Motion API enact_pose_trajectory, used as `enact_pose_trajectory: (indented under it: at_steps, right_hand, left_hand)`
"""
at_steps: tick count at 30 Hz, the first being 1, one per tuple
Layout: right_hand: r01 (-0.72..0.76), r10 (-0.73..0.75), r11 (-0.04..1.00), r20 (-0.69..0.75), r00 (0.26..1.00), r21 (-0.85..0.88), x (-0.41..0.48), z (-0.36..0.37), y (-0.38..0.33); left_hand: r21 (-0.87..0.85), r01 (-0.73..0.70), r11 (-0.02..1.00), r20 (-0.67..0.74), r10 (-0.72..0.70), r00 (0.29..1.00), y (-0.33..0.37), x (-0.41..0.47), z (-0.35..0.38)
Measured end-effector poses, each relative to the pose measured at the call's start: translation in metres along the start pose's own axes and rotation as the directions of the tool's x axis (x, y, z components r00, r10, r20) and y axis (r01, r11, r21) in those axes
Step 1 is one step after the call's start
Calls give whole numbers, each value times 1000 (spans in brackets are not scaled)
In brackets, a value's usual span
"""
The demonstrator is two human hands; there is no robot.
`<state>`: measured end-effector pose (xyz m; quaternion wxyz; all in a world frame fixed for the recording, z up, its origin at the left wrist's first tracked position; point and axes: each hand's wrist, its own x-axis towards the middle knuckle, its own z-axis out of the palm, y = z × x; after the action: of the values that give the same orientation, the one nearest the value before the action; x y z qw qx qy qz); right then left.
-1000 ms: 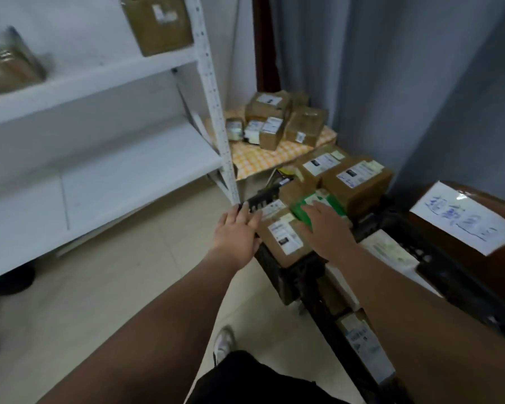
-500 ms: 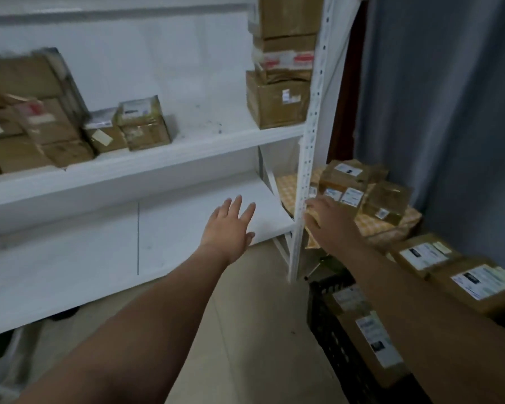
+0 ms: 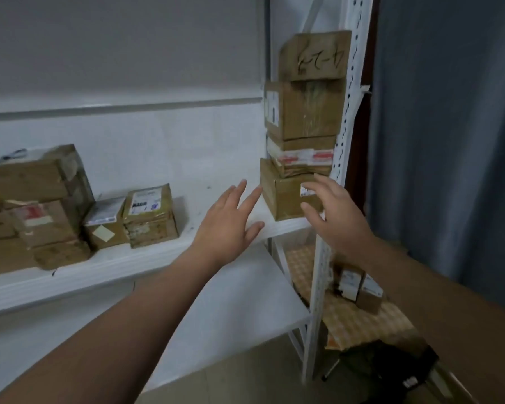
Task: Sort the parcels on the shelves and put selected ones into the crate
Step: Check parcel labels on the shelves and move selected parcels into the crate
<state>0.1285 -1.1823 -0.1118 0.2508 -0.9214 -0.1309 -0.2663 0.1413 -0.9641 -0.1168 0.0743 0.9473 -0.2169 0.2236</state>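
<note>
- There is a single view, from a camera worn on the person's head. It looks forward and slightly down along both outstretched forearms.
- It faces the right end of a white shelf unit (image 3: pixel 114 266), whose perforated front upright (image 3: pixel 321 287) runs top to bottom just right of centre.
- It stands close: the left hand (image 3: pixel 228 225) and right hand (image 3: pixel 333 211) sit mid-frame, over the front edge of the middle shelf.
- The lower shelf board (image 3: pixel 245 301) is seen from above.
- The wide lens bows the upright and shelf edges.
- Past the unit's right side lies a grey curtain (image 3: pixel 449 141). The bottom right corner catches a blurred black crate (image 3: pixel 391 368).
</note>
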Motion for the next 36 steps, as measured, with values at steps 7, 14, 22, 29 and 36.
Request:
enact_pose_trajectory:
  at_steps: [7, 14, 22, 29, 36]
  right_hand:
    - [44, -38, 998, -130, 991, 43, 97, -48, 29]
    - [10, 35, 982, -236, 971, 186, 198, -100, 46]
    - [31, 76, 936, -286, 955, 351, 252, -102, 64]
    - [164, 45, 859, -391, 919, 485, 254, -85, 47]
    - [357, -87, 751, -452, 888, 556, 230, -36, -13]
  left_hand:
    - [-106, 28, 994, -162, -45, 986, 12, 109, -24]
    - [-382, 3, 924, -327, -138, 935, 26, 223, -68]
    - [-630, -81, 772, -289, -136, 948, 37, 290, -67]
    - [-808, -272, 522, -427, -200, 882, 37, 282, -65]
    - [-883, -261, 390, -440, -495, 750, 2, 214, -72]
